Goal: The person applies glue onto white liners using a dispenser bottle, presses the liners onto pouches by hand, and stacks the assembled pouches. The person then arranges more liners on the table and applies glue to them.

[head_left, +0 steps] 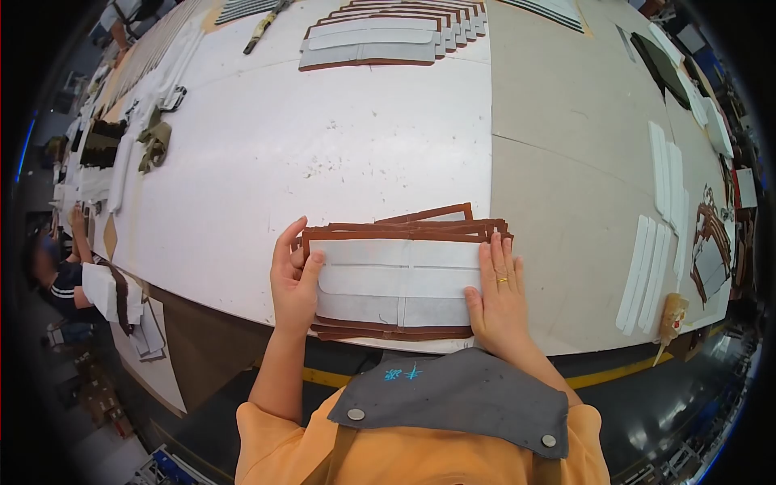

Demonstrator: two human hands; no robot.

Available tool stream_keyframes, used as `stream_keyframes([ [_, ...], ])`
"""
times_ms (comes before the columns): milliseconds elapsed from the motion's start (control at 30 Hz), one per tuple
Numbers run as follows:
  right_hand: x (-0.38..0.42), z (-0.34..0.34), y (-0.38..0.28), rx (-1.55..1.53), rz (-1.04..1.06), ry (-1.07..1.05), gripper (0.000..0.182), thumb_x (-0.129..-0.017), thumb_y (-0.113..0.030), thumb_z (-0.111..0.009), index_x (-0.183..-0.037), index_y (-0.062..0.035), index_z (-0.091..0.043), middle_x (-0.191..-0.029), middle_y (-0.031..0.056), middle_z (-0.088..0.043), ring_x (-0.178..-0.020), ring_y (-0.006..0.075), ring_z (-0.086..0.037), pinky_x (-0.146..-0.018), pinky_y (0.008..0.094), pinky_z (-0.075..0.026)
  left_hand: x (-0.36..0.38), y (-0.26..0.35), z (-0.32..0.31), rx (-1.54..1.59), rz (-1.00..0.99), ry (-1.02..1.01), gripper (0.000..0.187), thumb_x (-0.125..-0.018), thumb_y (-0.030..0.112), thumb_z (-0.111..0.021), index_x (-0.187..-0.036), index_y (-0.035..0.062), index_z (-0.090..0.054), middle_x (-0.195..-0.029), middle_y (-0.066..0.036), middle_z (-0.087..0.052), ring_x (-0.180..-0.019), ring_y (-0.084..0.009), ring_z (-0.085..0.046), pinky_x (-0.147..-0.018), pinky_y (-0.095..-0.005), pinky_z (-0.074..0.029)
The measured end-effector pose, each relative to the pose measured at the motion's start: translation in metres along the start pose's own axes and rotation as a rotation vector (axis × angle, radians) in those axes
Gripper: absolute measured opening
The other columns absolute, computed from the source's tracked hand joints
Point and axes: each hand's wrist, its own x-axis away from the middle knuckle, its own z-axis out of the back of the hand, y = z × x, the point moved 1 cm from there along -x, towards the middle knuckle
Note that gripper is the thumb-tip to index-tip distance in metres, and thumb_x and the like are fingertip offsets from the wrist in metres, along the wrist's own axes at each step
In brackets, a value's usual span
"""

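A stack of flat white panels with brown borders (364, 279) lies at the table's near edge, right in front of me. The panels are loosely squared, and one sticks out askew at the back. My left hand (293, 283) grips the left end of the stack, thumb on the top panel and fingers around the far corner. Across the right end lies my right hand (503, 295), fingers stretched out flat on the panels, a gold ring on one finger. The undersides of the panels are hidden.
Similar panels (368, 52) lie fanned out at the far side of the table (242, 162). White strips (643, 275), a glue bottle (671, 315) and brown frame-like pieces (711, 242) are at right. A brush-like tool (265, 28) lies at the back. Another person (65, 271) works at left.
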Motion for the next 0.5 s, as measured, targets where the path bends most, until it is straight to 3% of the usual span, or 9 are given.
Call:
stream_keyframes([
  [133,-0.012,0.015,-0.001,0.009,0.023,0.021,0.060,-0.087,-0.024,-0.052,-0.138,-0.0016,-0.030,-0.144,0.0191,-0.025,-0.135,0.0335,-0.021,-0.108,0.0517,-0.012,0.003,0.005,-0.006,0.053,-0.034,0.051,0.045,-0.089,0.004,-0.053,-0.131,0.0019,-0.036,-0.086,-0.006,-0.066,-0.079,-0.0039,-0.054,-0.089,-0.0220,-0.035],
  [167,-0.018,0.017,0.000,-0.012,0.034,0.038,0.060,-0.086,-0.023,-0.055,-0.137,-0.0026,-0.031,-0.144,0.0182,-0.027,-0.135,0.0330,-0.022,-0.108,0.0520,-0.013,0.003,0.001,-0.004,-0.035,-0.104,0.033,0.047,-0.090,0.004,-0.051,-0.134,0.0044,-0.033,-0.088,-0.007,-0.066,-0.079,-0.0035,-0.053,-0.078,-0.0187,-0.039],
  [267,-0.037,0.026,0.000,-0.040,0.111,-0.001,0.059,-0.082,-0.018,-0.060,-0.134,-0.0036,-0.037,-0.139,0.0151,-0.035,-0.132,0.0328,-0.027,-0.107,0.0509,-0.015,0.002,0.004,-0.004,-0.037,-0.131,-0.002,0.046,-0.090,0.005,-0.051,-0.133,0.0041,-0.034,-0.088,-0.007,-0.065,-0.078,-0.0032,-0.052,-0.077,-0.0187,-0.039],
  [300,-0.043,0.029,-0.003,-0.054,0.155,0.047,0.053,-0.079,-0.016,-0.062,-0.128,-0.0046,-0.045,-0.127,0.0120,-0.047,-0.124,0.0302,-0.037,-0.105,0.0476,-0.021,0.002,0.006,-0.005,-0.005,-0.133,-0.007,0.046,-0.090,0.005,-0.051,-0.133,0.0040,-0.034,-0.090,-0.007,-0.065,-0.077,-0.0026,-0.051,-0.075,-0.0186,-0.038],
  [400,-0.061,0.036,-0.004,-0.163,0.256,-0.061,0.043,-0.078,-0.015,-0.064,-0.118,-0.0055,-0.052,-0.115,0.0102,-0.052,-0.113,0.0277,-0.044,-0.100,0.0451,-0.026,0.002,0.009,-0.005,-0.006,-0.135,-0.021,0.044,-0.091,0.005,-0.051,-0.132,0.0040,-0.035,-0.091,-0.007,-0.065,-0.078,-0.0024,-0.051,-0.074,-0.0181,-0.038],
  [500,-0.072,0.048,-0.005,-0.202,0.228,-0.171,0.031,-0.076,-0.015,-0.066,-0.105,-0.0064,-0.058,-0.101,0.0085,-0.056,-0.103,0.0251,-0.046,-0.095,0.0418,-0.028,-0.003,0.014,-0.003,-0.009,-0.131,0.019,0.041,-0.091,0.006,-0.049,-0.130,0.0038,-0.038,-0.089,-0.005,-0.064,-0.076,-0.0021,-0.050,-0.072,-0.0168,-0.038],
])
